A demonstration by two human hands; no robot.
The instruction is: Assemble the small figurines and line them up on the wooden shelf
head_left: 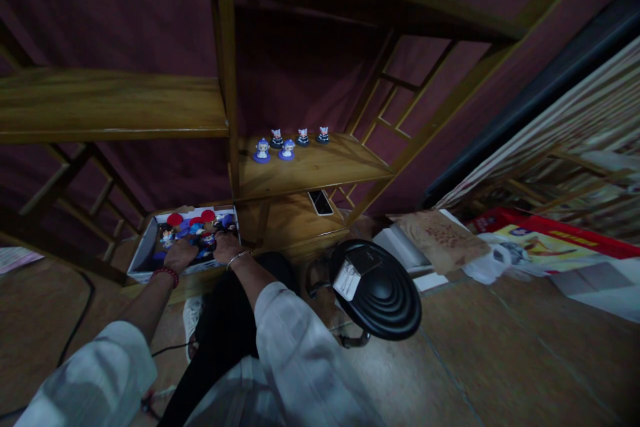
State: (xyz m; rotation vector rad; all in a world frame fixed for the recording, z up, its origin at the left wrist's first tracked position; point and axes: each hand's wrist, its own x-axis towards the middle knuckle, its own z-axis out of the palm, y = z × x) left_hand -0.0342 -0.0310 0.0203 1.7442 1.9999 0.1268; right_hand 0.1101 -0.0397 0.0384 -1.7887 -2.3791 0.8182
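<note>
Both my hands reach into a shallow white-sided box [141,250] on the low shelf at the left. Small figurines [197,229] in blue, purple, white and red lie jumbled inside it. My left hand [181,253], with a red bead bracelet at its wrist, is over the front middle of the box, fingers curled down among the figurines. Close to its right, my right hand [227,247], with a pale bangle, bends its fingers over the box's right part. What either hand grips, if anything, is hidden.
Above right, a wooden shelf [320,167] carries several small figurines on round bases. A phone [320,202] lies on the lower board. A black round stool [395,300] holds a small card or box. Paper bags [440,240] and a red-yellow carton [555,240] rest on the floor at right.
</note>
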